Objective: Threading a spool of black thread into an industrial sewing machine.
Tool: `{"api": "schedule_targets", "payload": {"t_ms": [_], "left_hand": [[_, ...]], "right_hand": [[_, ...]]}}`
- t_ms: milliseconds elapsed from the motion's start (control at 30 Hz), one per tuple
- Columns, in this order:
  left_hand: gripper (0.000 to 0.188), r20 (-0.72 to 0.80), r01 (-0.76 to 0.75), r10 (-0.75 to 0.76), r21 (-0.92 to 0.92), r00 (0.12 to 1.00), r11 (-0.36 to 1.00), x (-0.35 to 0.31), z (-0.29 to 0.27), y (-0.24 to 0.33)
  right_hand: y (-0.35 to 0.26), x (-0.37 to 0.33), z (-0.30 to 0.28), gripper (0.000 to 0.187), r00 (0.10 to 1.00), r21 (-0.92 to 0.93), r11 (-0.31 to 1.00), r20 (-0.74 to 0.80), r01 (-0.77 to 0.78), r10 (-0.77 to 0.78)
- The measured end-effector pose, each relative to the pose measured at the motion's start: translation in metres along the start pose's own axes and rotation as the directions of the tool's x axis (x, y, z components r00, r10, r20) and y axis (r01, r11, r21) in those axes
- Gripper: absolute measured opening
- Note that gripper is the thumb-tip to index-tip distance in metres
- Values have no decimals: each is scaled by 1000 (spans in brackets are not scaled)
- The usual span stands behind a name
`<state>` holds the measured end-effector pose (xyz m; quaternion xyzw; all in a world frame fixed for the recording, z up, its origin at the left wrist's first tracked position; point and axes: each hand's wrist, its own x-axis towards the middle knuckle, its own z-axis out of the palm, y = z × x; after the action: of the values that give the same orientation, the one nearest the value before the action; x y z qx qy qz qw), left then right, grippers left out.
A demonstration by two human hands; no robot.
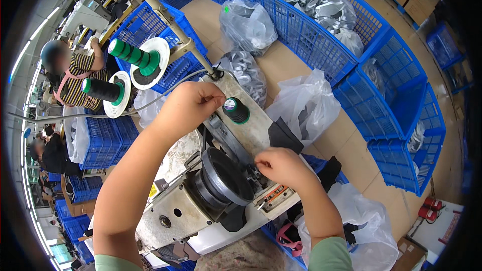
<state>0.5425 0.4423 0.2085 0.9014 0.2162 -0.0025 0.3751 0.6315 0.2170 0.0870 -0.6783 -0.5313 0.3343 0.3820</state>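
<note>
Sewing machine (168,216), work seemingly unfinished: black thread cone (238,112) in place on its far part; left hand (193,104), fingertips together, just left; right hand (283,166), fingers curled, at the nearer mechanism (254,175). Anything grasped, or steps left, I cannot tell.

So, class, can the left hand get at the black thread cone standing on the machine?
Probably yes: the left hand is right beside the black thread cone, with nothing visible between them.

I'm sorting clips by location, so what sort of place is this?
Probably a sewing workshop or factory floor: there's what looks like an industrial sewing machine, a cone of black thread on it, and blue plastic crates, one heaped with silvery-grey material.
</note>
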Motion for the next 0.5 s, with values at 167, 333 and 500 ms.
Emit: {"api": "schedule_targets", "payload": {"t_ms": [167,333,500], "left_hand": [[8,-37,13,-14,-9,999,1000,-5,-2,-6],[9,-24,36,-36,3,999,999,-4,-4,0],[8,-38,77,-80,-64,996,995,-6,-1,-13]], "right_hand": [[7,-38,7,9,974,-81,971,8,-227,228],[13,-75,48,7,954,-293,952,250,-90,167],[35,-94,67,10,998,-453,891,55,45,-22]]}}
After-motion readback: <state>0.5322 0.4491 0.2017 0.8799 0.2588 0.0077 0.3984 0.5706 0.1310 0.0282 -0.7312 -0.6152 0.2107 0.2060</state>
